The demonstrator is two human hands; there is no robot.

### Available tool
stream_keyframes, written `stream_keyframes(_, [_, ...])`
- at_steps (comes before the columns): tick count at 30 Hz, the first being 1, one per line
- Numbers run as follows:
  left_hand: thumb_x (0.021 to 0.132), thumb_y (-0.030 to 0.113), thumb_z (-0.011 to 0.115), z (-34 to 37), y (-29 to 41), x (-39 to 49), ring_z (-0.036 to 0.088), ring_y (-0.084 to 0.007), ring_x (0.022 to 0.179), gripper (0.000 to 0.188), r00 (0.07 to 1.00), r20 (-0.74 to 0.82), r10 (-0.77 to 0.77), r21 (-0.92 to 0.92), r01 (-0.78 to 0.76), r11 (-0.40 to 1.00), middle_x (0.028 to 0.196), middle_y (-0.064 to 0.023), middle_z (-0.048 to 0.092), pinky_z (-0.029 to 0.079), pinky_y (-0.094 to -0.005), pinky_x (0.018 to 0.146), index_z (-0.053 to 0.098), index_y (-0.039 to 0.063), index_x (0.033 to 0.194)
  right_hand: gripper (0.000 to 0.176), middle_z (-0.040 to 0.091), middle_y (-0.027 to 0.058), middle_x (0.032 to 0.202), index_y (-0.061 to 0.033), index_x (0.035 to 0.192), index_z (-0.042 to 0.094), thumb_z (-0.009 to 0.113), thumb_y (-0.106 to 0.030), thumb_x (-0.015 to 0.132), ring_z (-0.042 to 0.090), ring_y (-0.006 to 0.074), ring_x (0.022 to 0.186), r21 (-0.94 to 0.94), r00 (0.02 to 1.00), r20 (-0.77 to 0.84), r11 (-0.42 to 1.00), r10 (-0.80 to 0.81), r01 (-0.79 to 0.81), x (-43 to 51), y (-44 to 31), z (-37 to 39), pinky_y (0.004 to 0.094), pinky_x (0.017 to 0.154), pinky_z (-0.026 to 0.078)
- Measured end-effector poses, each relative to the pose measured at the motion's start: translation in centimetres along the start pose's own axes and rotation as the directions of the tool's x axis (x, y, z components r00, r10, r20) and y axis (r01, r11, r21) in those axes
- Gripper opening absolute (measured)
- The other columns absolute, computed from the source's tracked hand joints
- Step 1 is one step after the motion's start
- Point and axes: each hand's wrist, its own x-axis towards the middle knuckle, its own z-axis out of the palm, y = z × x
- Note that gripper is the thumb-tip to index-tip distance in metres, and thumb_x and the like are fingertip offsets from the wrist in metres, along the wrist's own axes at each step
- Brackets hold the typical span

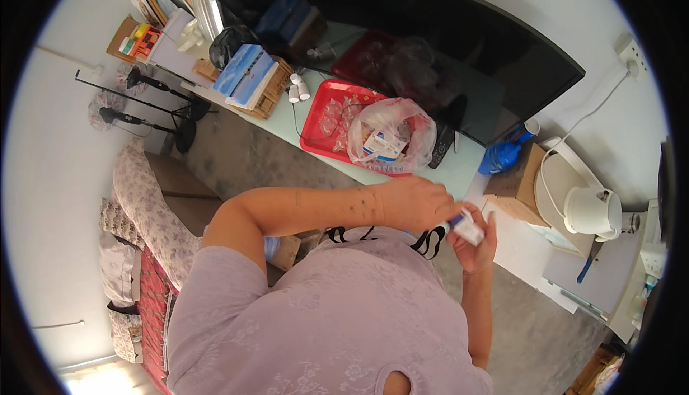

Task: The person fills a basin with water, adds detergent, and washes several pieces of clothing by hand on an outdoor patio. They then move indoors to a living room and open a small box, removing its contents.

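My right hand (473, 241) holds a small white box (469, 229) with a purple end between thumb and fingers. My left hand (422, 201) reaches across my body, its fingers curled at the purple end; whether they grip it is unclear. Beyond my hands, a red plastic tray (309, 136) lies on the glass-topped table (355, 175). Clear plastic pieces (334, 118) lie in it. Resting on the tray, partly over its rim, is a translucent plastic bag (420, 131) with a white and blue box (385, 146) inside.
A large television (484, 45) stands behind the tray. Small white bottles (299, 89) and a wicker basket (274, 91) are left of it, a remote control (442, 146) right. Farther right are a blue spray bottle (500, 157), a cardboard box (514, 188), a white kettle (592, 212) and a blue-handled knife (589, 263).
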Motion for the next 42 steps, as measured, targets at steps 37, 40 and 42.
stream_keyframes(37, [0.099,0.016,0.053,2.3,3.6,-0.5,0.056,-0.0058,0.066,0.012,0.782,0.383,-0.492,-0.922,0.291,-0.256,0.081,-0.001,0.06,0.044,-0.0203,0.058,0.053,0.005,0.102,0.063,0.06,0.0076,0.105,-0.0039,0.129,0.047,0.062,-0.05,0.089,0.062,0.0192,0.095,-0.069,0.968,0.054,0.966,-0.246,0.249,3.4,2.4,-0.6,0.0336,0.082,0.055])
stream_keyframes(40, [0.099,0.016,0.052,2.9,3.0,-1.4,0.057,-0.0063,0.068,0.013,0.762,0.373,-0.529,-0.926,0.272,-0.261,0.084,-0.0013,0.06,0.045,-0.0208,0.058,0.051,0.005,0.105,0.057,0.061,0.0078,0.106,-0.0044,0.13,0.047,0.057,-0.047,0.093,0.062,0.0196,0.096,-0.099,0.979,0.029,0.974,-0.203,0.205,3.6,3.3,-0.9,0.0342,0.082,0.055])
stream_keyframes(42, [0.099,0.016,0.052,3.4,2.5,-2.1,0.057,-0.0071,0.071,0.015,0.737,0.393,-0.55,-0.918,0.284,-0.275,0.088,-0.0024,0.061,0.045,-0.0214,0.058,0.051,0.005,0.108,0.051,0.062,0.0078,0.105,-0.0043,0.129,0.048,0.053,-0.043,0.096,0.062,0.0196,0.095,-0.139,0.983,-0.008,0.974,-0.183,0.18,4.1,3.4,-0.9,0.0341,0.083,0.055])
